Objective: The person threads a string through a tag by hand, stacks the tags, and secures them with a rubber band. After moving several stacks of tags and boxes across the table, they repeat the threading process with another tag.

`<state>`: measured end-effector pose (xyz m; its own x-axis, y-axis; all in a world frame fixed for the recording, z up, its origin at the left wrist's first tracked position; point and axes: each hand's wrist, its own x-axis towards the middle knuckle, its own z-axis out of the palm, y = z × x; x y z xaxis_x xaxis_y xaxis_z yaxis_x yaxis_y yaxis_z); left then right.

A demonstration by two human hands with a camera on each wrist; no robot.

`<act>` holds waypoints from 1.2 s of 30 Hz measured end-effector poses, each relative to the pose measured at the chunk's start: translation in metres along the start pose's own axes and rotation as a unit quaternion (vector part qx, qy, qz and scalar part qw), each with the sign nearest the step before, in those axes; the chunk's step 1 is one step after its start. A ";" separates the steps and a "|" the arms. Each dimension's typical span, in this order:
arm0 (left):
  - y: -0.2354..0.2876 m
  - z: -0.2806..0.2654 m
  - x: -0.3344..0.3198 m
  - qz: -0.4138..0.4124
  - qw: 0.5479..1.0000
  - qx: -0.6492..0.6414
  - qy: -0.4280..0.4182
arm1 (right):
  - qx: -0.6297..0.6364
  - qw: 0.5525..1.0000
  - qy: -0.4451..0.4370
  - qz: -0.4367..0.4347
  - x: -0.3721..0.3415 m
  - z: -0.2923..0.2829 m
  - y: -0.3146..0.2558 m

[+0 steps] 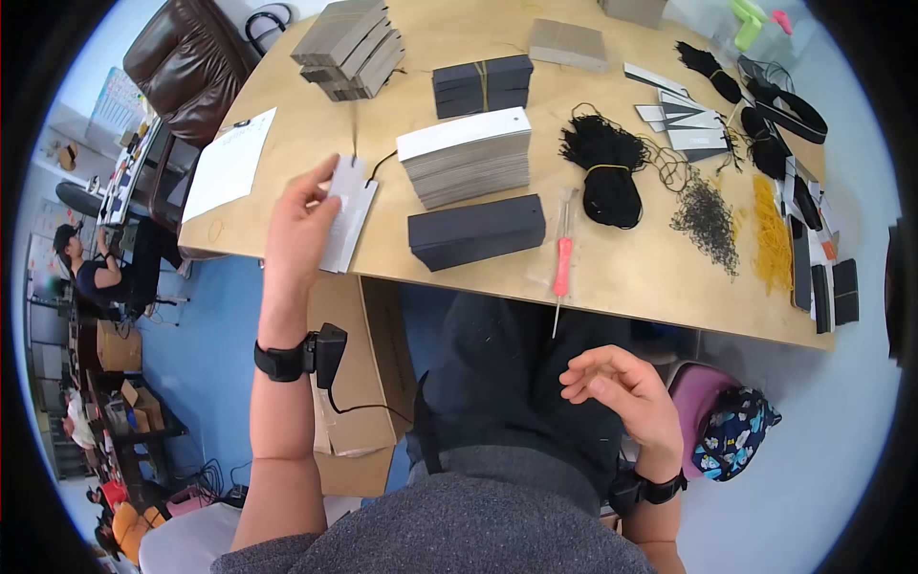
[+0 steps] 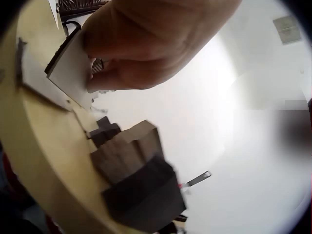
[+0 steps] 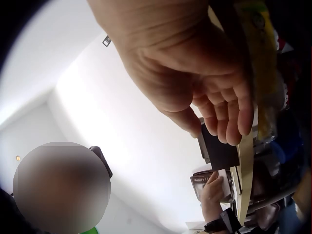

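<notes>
My left hand (image 1: 304,215) is at the table's front left edge, where its thumb and fingers pinch a pale hang tag (image 2: 72,70). Beneath it, a second grey tag (image 1: 356,226) with a black cord lies on the tabletop, also showing as a pale card (image 2: 41,80) in the left wrist view. Just right of this hand stands a long row of tags (image 1: 464,163) with a white front card. A dark tag stack (image 1: 476,231) sits closer to the edge. Over the lap hangs my right hand (image 1: 617,387), fingers loosely bent, holding nothing.
A red-handled screwdriver (image 1: 562,268) pokes past the table's front edge. Black cord bundles (image 1: 612,191), small black pieces (image 1: 708,225) and yellow bands (image 1: 773,234) lie to the right. Grey stacks (image 1: 349,48) and a banded dark stack (image 1: 483,84) stand farther back; paper (image 1: 229,163) lies left.
</notes>
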<state>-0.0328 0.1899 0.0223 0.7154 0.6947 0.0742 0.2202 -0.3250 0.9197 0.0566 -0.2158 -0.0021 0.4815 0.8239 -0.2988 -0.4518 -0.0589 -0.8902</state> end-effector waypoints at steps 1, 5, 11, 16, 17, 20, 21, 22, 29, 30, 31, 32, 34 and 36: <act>-0.012 0.005 0.004 0.003 1.000 -0.002 -0.005 | -0.009 1.000 0.003 0.004 -0.002 -0.001 0.000; -0.046 0.018 0.009 0.051 0.979 0.197 -0.022 | -0.055 0.996 0.070 -0.009 0.006 0.001 -0.015; -0.022 0.027 -0.045 0.220 0.923 0.271 0.161 | -0.463 0.793 0.288 -0.270 0.075 -0.016 -0.038; 0.002 0.059 -0.118 0.167 0.980 0.105 0.038 | -0.605 0.628 0.347 -0.344 0.112 -0.039 -0.034; 0.008 0.071 -0.126 0.167 0.982 0.084 0.020 | -0.624 0.609 0.342 -0.352 0.114 -0.041 -0.033; 0.018 0.092 -0.135 0.201 0.972 -0.002 -0.122 | -0.612 0.629 0.341 -0.337 0.104 -0.031 -0.034; 0.026 0.100 -0.136 0.169 0.970 -0.043 -0.168 | -0.614 0.629 0.340 -0.335 0.103 -0.030 -0.033; 0.032 0.107 -0.136 0.132 0.966 -0.077 -0.207 | -0.601 0.639 0.344 -0.333 0.101 -0.028 -0.032; 0.047 0.145 -0.123 0.190 0.935 -0.106 -0.280 | -0.630 0.590 0.346 -0.367 0.118 -0.042 -0.030; 0.046 0.146 -0.122 0.191 0.935 -0.106 -0.279 | -0.630 0.590 0.345 -0.369 0.118 -0.040 -0.031; 0.044 0.146 -0.122 0.168 0.937 -0.113 -0.286 | -0.621 0.608 0.341 -0.359 0.115 -0.036 -0.032; 0.043 0.146 -0.123 0.145 0.938 -0.120 -0.292 | -0.612 0.626 0.336 -0.348 0.112 -0.032 -0.032; 0.049 0.146 -0.124 0.047 0.939 -0.158 -0.301 | -0.593 0.645 0.332 -0.349 0.105 -0.025 -0.032; 0.051 0.148 -0.122 -0.050 0.930 -0.193 -0.309 | -0.574 0.663 0.330 -0.350 0.094 -0.016 -0.034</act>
<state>-0.0109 -0.0065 0.0032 0.9747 0.1694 -0.1458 0.1375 0.0596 0.9887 0.1289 -0.1452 -0.0057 0.6666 0.4715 0.5773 0.7418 -0.4954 -0.4520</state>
